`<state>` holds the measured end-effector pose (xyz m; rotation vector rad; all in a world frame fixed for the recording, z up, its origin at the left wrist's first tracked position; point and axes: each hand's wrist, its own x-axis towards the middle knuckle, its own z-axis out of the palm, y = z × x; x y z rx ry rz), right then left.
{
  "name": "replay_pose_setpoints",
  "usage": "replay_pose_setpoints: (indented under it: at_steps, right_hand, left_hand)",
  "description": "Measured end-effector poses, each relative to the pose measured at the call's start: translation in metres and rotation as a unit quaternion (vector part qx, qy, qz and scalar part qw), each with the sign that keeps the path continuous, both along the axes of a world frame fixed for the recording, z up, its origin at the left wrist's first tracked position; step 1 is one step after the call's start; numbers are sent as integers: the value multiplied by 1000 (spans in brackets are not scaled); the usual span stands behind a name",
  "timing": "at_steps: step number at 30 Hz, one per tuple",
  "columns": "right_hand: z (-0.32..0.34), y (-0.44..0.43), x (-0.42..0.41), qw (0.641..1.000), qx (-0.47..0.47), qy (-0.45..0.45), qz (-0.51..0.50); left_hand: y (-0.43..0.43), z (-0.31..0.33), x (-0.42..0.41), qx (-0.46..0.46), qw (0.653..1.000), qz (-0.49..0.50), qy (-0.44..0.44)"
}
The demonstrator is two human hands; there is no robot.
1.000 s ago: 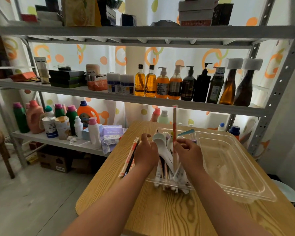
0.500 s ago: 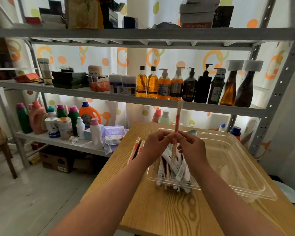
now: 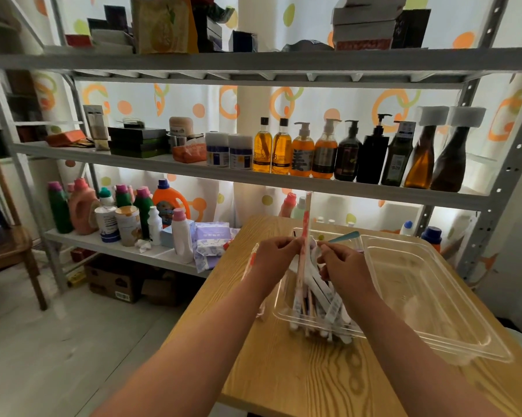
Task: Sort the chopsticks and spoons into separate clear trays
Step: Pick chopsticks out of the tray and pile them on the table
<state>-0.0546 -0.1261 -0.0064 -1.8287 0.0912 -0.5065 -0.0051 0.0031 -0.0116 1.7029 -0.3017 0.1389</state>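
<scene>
View from above of two bare forearms reaching forward over a light wooden table (image 3: 298,383). Far left of the left hand, metal shelving (image 3: 193,171) carries detergent bottles (image 3: 82,206) on its low shelf.

Just left of the left wrist is a blurred red and white strip (image 3: 251,260), too smeared to identify.

The left hand (image 3: 273,260) is curled, its fingertips closed on a wrapped chopstick pair (image 3: 305,218). The pair stands almost upright with its long axis running top to bottom. Its upper end rises well above both hands, pointing up toward the shelf and leaning slightly right. Its lower end drops between the two hands into the clear tray below them.

The right hand (image 3: 344,266) sits just right of the pair, level with the left hand. Its fingers are curled in toward the wrapper, but whether they grip it or only hover beside it cannot be told.

Under and between the hands, the near tray (image 3: 286,319) holds a loose heap of white spoons (image 3: 315,285) and more wrapped sticks. These lie with their long axes running toward the person, ends against the tray's front wall.

Just beyond the right hand's knuckles, a teal handle (image 3: 345,236) pokes up and to the right.

To the right of the right hand, touching the near tray's side, is a second clear tray (image 3: 434,311).
</scene>
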Motion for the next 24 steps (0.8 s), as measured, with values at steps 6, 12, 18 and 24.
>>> replay_pose_setpoints:
  at_steps: [6, 12, 18, 24]
  right_hand:
    - [-3, 2, 1, 1000, -1, 12, 12]
    - [-4, 5, 1, 1000, -6, 20, 17]
    - [-2, 9, 1, 999, -25, 21, 20]
    - [-5, 6, 1, 998, -40, 39, 20]
  left_hand:
    - [36, -8, 20, 195, 970, 148, 19]
    - [77, -38, 44, 364, 910, 182, 81]
    - [86, -62, 53, 444, 869, 196, 101]
    - [86, -78, 57, 456, 860, 203, 104]
